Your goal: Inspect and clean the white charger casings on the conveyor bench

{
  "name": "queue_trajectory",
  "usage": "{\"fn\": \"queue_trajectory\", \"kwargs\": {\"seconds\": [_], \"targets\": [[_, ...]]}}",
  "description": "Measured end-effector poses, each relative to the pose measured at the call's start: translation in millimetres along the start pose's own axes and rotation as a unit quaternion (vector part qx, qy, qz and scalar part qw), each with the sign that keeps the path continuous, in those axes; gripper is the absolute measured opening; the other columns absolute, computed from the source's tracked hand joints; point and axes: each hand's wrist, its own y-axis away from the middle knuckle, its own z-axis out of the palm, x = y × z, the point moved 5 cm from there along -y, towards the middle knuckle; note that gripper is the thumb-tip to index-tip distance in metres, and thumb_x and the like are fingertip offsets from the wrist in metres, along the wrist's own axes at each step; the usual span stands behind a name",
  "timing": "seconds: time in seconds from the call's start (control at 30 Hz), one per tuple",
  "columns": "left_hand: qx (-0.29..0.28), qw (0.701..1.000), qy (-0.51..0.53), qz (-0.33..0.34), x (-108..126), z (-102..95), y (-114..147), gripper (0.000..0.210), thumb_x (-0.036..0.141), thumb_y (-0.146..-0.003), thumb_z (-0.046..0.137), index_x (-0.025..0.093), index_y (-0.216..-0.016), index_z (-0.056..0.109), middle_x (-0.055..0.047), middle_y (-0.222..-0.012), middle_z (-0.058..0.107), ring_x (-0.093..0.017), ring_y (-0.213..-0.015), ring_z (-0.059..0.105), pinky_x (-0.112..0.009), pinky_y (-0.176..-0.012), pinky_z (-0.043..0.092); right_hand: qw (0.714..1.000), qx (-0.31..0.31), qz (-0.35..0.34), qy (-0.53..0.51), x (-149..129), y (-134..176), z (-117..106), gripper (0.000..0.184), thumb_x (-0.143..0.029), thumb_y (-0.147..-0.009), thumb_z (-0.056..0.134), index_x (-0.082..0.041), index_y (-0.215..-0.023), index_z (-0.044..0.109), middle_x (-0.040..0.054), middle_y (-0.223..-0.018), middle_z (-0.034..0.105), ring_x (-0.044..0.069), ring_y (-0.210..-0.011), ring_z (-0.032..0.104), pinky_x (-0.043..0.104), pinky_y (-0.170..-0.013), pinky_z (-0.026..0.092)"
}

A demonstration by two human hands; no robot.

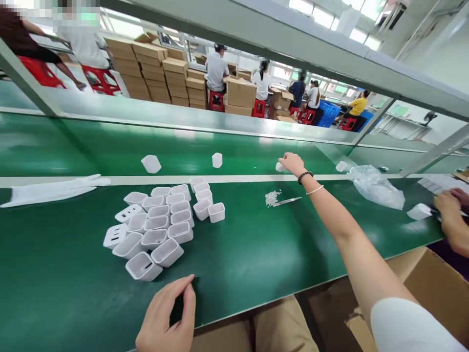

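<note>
At the far side of the bench my right hand (292,163) is closed on a small white plastic housing (280,166), which is partly covered by the fingers. Nearer to me, my left hand (170,313) hovers by the front edge with thumb and index finger pinched together; anything between the tips is too small to make out. A cluster of open white plastic housings (157,223) stands beyond it, a few turned to show slotted faces. Tiny clear pieces (271,198) lie in a heap beside a pair of tweezers (287,201), below my right hand.
A white glove (58,189) lies at the left. Single white housings (217,160) sit along the green belt (249,146). At right are a clear plastic bag (377,186), a co-worker's hands (449,208) and a cardboard box (432,288) below the edge. A metal frame crosses overhead.
</note>
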Motion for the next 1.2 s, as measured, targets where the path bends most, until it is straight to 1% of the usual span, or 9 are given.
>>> {"fn": "queue_trajectory", "kwargs": {"seconds": [0.27,0.47,0.53,0.6,0.67,0.77,0.87,1.0,1.2], "targets": [[0.020,0.993,-0.012,-0.111,-13.4,0.3,4.3,0.010,0.023,-0.089,0.063,0.023,-0.093,0.072,-0.003,-0.093,0.074,-0.019,-0.082,0.068,-0.031,-0.082,0.054,0.998,0.011,0.023,0.064,19.4,-43.0,51.5,0.040,-0.035,-0.104,0.039,-0.008,-0.117,0.066,0.0256,-0.116,0.066,0.032,-0.112,0.062,0.040,-0.091,0.045],[-0.024,0.973,0.026,-0.229,-21.1,-0.3,7.3,0.019,0.036,-0.090,0.063,0.021,-0.092,0.074,-0.006,-0.097,0.073,-0.020,-0.084,0.068,-0.031,-0.079,0.057,0.995,0.082,-0.014,0.053,-14.0,-48.0,47.6,0.064,-0.053,-0.104,0.039,-0.006,-0.147,0.043,0.0322,-0.145,0.041,0.043,-0.136,0.038,0.054,-0.104,0.036],[-0.010,0.965,0.043,-0.257,-23.1,-0.3,9.9,0.019,0.037,-0.090,0.064,0.020,-0.094,0.072,-0.006,-0.098,0.072,-0.019,-0.086,0.067,-0.031,-0.082,0.056,0.988,0.116,-0.097,0.012,-38.6,-26.0,42.2,0.061,-0.050,-0.104,0.042,-0.008,-0.148,0.041,0.0287,-0.145,0.041,0.041,-0.137,0.035,0.054,-0.108,0.033],[0.043,0.960,0.058,-0.270,-25.5,-2.7,11.5,0.019,0.037,-0.088,0.067,0.020,-0.098,0.069,-0.005,-0.099,0.068,-0.018,-0.087,0.065,-0.031,-0.085,0.055,0.963,0.087,-0.236,-0.093,-66.6,13.3,44.2,0.051,-0.045,-0.103,0.046,-0.011,-0.141,0.048,0.0231,-0.137,0.049,0.035,-0.131,0.043,0.048,-0.108,0.037],[0.125,0.953,0.076,-0.264,-27.9,-8.2,10.2,0.024,0.036,-0.084,0.071,0.021,-0.102,0.063,-0.003,-0.099,0.062,-0.016,-0.088,0.062,-0.031,-0.088,0.054,0.897,-0.028,-0.368,-0.243,-91.5,65.2,55.1,0.047,-0.043,-0.103,0.047,-0.015,-0.140,0.048,0.0168,-0.133,0.053,0.026,-0.120,0.053,0.041,-0.104,0.045],[0.208,0.944,0.060,-0.250,-31.9,-17.8,1.2,0.052,0.035,-0.073,0.082,0.022,-0.114,0.052,-0.005,-0.113,0.054,-0.019,-0.104,0.058,-0.036,-0.095,0.052,0.806,-0.188,-0.433,-0.356,-115.2,136.5,80.9,0.069,-0.050,-0.091,0.065,-0.023,-0.148,0.036,0.0124,-0.137,0.050,0.023,-0.117,0.055,0.040,-0.097,0.053],[0.158,0.953,-0.018,-0.256,-36.8,-20.3,-14.4,0.075,0.040,-0.068,0.085,0.023,-0.130,0.046,-0.013,-0.135,0.045,-0.029,-0.126,0.050,-0.047,-0.103,0.049,0.789,-0.204,-0.449,-0.367,-131.3,173.0,103.1,0.076,-0.040,-0.086,0.075,-0.024,-0.148,0.034,0.0126,-0.140,0.049,0.022,-0.113,0.057,0.043,-0.098,0.054],[0.022,0.965,-0.089,-0.244,-41.2,-13.9,-26.8,0.052,0.047,-0.078,0.075,0.024,-0.122,0.060,-0.012,-0.137,0.047,-0.032,-0.134,0.046,-0.050,-0.108,0.045,0.810,-0.155,-0.467,-0.320,-147.4,181.2,115.6,0.039,-0.023,-0.092,0.065,-0.016,-0.128,0.053,0.0114,-0.120,0.060,0.022,-0.102,0.060,0.043,-0.095,0.053],[0.011,0.970,-0.077,-0.230,-35.8,-11.2,-28.0,0.031,0.044,-0.087,0.067,0.024,-0.111,0.067,-0.009,-0.125,0.059,-0.027,-0.126,0.053,-0.041,-0.104,0.045,0.791,-0.087,-0.503,-0.337,-154.1,182.4,87.0,0.052,-0.031,-0.090,0.065,-0.017,-0.136,0.046,0.0147,-0.130,0.053,0.027,-0.117,0.055,0.043,-0.097,0.054]]}}
